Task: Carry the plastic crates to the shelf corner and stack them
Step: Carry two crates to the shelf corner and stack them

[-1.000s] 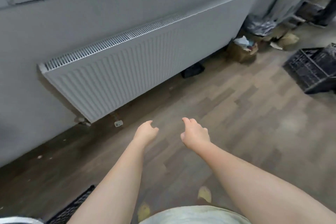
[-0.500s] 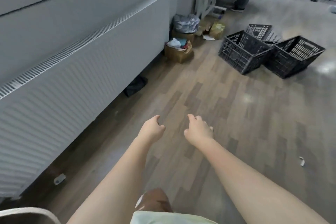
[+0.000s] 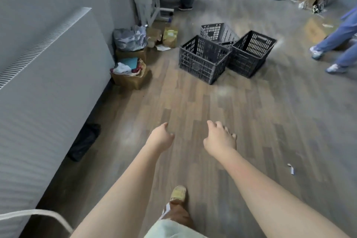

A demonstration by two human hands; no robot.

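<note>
Three black crates on the floor [image 3: 202, 112] ahead, clustered near the far end of the radiator [image 3: 48, 83]; nearest crate [image 3: 203, 60] upright with open top, second crate [image 3: 251, 54] just beside it on the right and touching or nearly so, third crate [image 3: 216, 30] tipped on its side behind them, leaning against the pair. Both hands empty, well short of the crates; left hand [image 3: 161, 137] loosely curled, right hand [image 3: 220, 138] half open with fingers relaxed, neither gripping anything; sandal [image 3: 178, 193] mid-step below.

Handling guess: lattice plastic, so probably light and stiff, not fragile; looks empty, though can't fully see the bottoms. Best hold likely the top rim on two opposite sides, or the handle slots if present (too small to tell from here); fingers through the grid would work too but pinch a bit. Smooth rims, maybe dusty, so slightly slippery. Worth righting the tipped one first or grabbing it last; could slide when the front pair lifts away. Cardboard box [image 3: 131, 75] of rags by the wall close to the nearest crate, someone's legs [image 3: 340, 44] passing on the right, so mind the swing when turning.
</note>
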